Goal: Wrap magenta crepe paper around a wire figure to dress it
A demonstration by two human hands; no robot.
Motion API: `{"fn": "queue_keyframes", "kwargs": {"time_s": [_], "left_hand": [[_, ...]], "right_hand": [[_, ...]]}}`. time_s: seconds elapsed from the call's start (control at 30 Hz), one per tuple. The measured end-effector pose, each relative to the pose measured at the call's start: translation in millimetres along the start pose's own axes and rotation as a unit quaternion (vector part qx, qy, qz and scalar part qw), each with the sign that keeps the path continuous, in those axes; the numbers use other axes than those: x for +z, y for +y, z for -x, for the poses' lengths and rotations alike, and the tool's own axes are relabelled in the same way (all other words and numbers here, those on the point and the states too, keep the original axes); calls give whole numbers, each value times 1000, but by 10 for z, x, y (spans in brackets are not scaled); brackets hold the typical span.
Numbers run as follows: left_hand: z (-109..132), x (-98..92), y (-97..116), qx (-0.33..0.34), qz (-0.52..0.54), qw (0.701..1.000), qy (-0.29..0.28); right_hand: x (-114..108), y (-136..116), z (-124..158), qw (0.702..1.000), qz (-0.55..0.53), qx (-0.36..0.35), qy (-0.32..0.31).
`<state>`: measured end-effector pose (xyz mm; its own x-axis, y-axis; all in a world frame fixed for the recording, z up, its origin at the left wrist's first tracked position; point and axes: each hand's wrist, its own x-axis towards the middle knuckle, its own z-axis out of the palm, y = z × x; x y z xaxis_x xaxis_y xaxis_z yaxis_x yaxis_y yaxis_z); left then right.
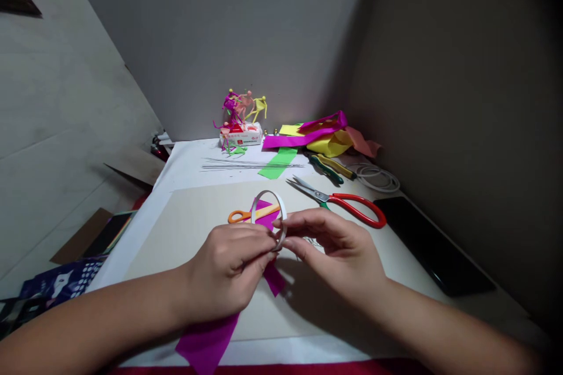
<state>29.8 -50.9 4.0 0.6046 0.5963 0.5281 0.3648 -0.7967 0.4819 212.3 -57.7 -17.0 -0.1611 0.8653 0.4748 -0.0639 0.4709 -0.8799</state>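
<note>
Grey walls close in on two sides of a white-covered tabletop [187, 167], with a pale board [193, 234] lying across its near half. At the back, small pipe-cleaner figures [241, 108] stand on and around a white box [241, 135], beside a loose heap of magenta and yellow paper [323, 140]. A green paper strip [277, 164] and thin metal wires [250, 164] lie just in front of that heap. Green-and-yellow-handled pliers [329, 167] and a coil of white cable [378, 179] sit toward the right, near a black phone or tablet [433, 243]. Red-handled scissors [347, 205] rest on the board, and orange-handled scissors [241, 215] lie near its middle.

Both hands work above the board, holding a white band [269, 194] bent into an upright loop. It looks like paper, though the view is too edge-on to be sure. The left hand [229, 269] is curled closed on the band's lower part, and the right hand [334, 252] pinches its side. A magenta paper strip [206, 343] hangs down below the left hand, over the board's near edge.
</note>
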Motion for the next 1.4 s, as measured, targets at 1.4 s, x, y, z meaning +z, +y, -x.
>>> {"fn": "queue_keyframes", "kwargs": {"time_s": [1.4], "left_hand": [[23, -78, 140, -159, 7, 986, -51]], "right_hand": [[15, -69, 41, 985, 156, -33, -64]]}}
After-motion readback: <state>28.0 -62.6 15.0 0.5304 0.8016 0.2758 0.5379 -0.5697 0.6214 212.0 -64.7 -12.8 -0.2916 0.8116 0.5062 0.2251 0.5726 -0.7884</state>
